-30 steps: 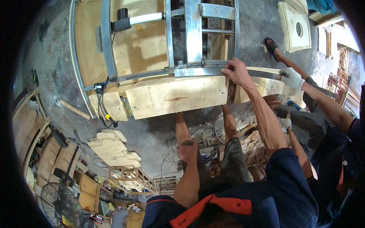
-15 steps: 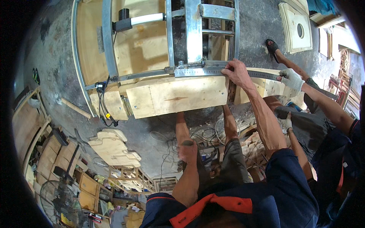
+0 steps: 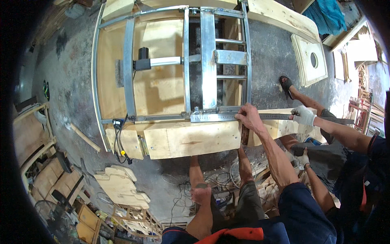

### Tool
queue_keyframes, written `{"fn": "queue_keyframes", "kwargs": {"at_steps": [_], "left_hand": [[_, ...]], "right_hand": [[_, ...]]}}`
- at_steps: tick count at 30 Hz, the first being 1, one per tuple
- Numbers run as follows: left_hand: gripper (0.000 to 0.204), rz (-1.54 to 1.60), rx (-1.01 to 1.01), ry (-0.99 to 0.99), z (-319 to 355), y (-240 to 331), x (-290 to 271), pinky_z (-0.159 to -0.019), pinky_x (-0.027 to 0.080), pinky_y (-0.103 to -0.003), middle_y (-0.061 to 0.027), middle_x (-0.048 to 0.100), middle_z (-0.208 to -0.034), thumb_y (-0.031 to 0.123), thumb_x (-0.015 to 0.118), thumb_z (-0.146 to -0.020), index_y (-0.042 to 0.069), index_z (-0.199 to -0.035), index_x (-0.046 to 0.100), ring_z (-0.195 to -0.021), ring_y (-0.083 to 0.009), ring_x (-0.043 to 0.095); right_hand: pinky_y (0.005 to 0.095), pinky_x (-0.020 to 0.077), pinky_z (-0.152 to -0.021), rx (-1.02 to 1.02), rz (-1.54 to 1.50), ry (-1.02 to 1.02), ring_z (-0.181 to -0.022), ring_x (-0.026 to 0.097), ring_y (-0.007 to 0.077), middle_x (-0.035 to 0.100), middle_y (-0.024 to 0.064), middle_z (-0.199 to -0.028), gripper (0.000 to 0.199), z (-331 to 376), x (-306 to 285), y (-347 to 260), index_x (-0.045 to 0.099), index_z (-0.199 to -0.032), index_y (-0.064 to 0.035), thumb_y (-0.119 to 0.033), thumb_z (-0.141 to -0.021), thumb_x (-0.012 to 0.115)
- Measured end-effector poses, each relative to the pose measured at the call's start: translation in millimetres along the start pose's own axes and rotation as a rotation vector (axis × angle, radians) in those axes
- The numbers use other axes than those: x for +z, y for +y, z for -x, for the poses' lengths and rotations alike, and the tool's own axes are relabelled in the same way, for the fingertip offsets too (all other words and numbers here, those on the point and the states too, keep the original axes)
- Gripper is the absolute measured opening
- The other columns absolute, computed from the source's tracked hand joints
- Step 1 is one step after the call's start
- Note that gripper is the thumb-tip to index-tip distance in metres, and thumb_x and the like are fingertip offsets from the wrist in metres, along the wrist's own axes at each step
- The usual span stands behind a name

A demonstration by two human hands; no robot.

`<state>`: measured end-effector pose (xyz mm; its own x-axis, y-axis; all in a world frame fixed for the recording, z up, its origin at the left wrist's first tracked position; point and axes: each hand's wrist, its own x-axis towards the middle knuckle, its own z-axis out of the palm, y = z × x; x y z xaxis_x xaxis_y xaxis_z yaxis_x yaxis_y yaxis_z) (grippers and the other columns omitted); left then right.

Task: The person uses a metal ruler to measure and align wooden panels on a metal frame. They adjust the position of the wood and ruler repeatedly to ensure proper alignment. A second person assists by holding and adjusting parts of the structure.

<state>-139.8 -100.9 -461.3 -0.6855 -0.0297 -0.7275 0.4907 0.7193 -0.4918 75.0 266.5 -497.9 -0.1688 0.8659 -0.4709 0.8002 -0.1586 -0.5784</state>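
A long steel ruler [image 3: 215, 117] lies along the near rail of a metal frame [image 3: 208, 61], just above a pale plywood panel [image 3: 193, 142]. My right hand [image 3: 250, 118] is closed in a pinch on the ruler near its middle, at the frame's near right corner. Farther right, a co-worker's white-gloved hand [image 3: 304, 116] grips the ruler's other part. My left hand [image 3: 201, 193] hangs lower, near my left knee, with its fingers curled into a fist. A dark patch shows at its top, and what it holds, if anything, cannot be made out.
A black and white linear actuator [image 3: 162, 62] spans the frame. Black cables [image 3: 118, 138] dangle at its left corner. Cut plywood pieces [image 3: 122, 185] lean at lower left. The co-worker's sandalled foot [image 3: 286, 84] stands right of the frame. Loose wires [image 3: 178, 195] and wood scraps cover the floor near my legs.
The view has shifted, so the frame sits lower and its far side shows. My right hand stays pinched on the ruler, the gloved hand too. The left fist remains by my knee.
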Motion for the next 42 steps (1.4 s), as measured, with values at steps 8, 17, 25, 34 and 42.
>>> {"fn": "queue_keyframes", "kwargs": {"at_steps": [8, 17, 25, 34, 42], "left_hand": [[0.095, 0.025, 0.005, -0.081, -9.1, 9.6, -7.3, -0.104, 0.051, -0.051, -0.0192, 0.06, -0.135, 0.065, 0.081, -0.076, -0.001, -0.139, 0.054, -0.123, -0.0383, 0.063], [0.1, 0.042, 0.063, -0.213, -14.4, -8.9, 0.0, -0.109, 0.047, -0.052, -0.0196, 0.055, -0.143, 0.07, 0.077, -0.078, -0.001, -0.143, 0.05, -0.127, -0.0388, 0.06], [0.097, 0.01, 0.04, -0.131, -13.1, -2.9, -4.3, -0.103, 0.052, -0.052, -0.0226, 0.059, -0.132, 0.067, 0.08, -0.076, -0.006, -0.135, 0.054, -0.123, -0.0395, 0.063], [0.092, 0.139, 0.09, -0.155, -0.5, 3.3, -12.5, -0.102, 0.052, -0.052, -0.0233, 0.06, -0.133, 0.065, 0.077, -0.076, -0.007, -0.131, 0.059, -0.121, -0.0397, 0.065], [0.099, 0.117, 0.016, -0.116, 16.7, 13.4, -19.3, -0.109, 0.049, -0.048, -0.0197, 0.057, -0.143, 0.066, 0.079, -0.074, -0.004, -0.14, 0.053, -0.13, -0.0347, 0.06]], "right_hand": [[0.0471, 0.0521, -0.076, -0.009, 0.034, 0.0, -0.084, 0.065, 0.0382, 0.063, 0.0187, -0.089, 0.025, -3.7, -4.5, -5.4, 0.07, -0.082, 0.0018, -0.019, -0.077, 0.084], [0.0537, 0.0516, -0.084, -0.405, 0.178, 0.532, -0.103, 0.063, 0.0356, 0.061, 0.0193, -0.115, 0.032, 47.4, -69.8, -130.8, 0.067, -0.108, -0.002, -0.008, -0.08, 0.082], [0.0567, 0.0481, -0.098, 0.252, 0.314, -0.116, -0.114, 0.058, 0.0477, 0.059, 0.0245, -0.126, 0.064, 250.1, 34.1, 1.6, 0.055, -0.136, -0.004, -0.028, -0.083, 0.082], [0.0584, 0.0494, -0.103, 0.895, 0.311, -0.383, -0.126, 0.054, 0.0535, 0.053, 0.0324, -0.136, 0.103, 320.4, 81.7, 66.4, 0.028, -0.158, -0.0039, -0.054, -0.083, 0.078], [0.0554, 0.051, -0.102, 0.838, 0.438, -0.33, -0.13, 0.054, 0.0501, 0.046, 0.0352, -0.145, 0.095, 321.1, 82.9, 92.0, 0.036, -0.152, 0.0026, -0.055, -0.087, 0.074]]}}
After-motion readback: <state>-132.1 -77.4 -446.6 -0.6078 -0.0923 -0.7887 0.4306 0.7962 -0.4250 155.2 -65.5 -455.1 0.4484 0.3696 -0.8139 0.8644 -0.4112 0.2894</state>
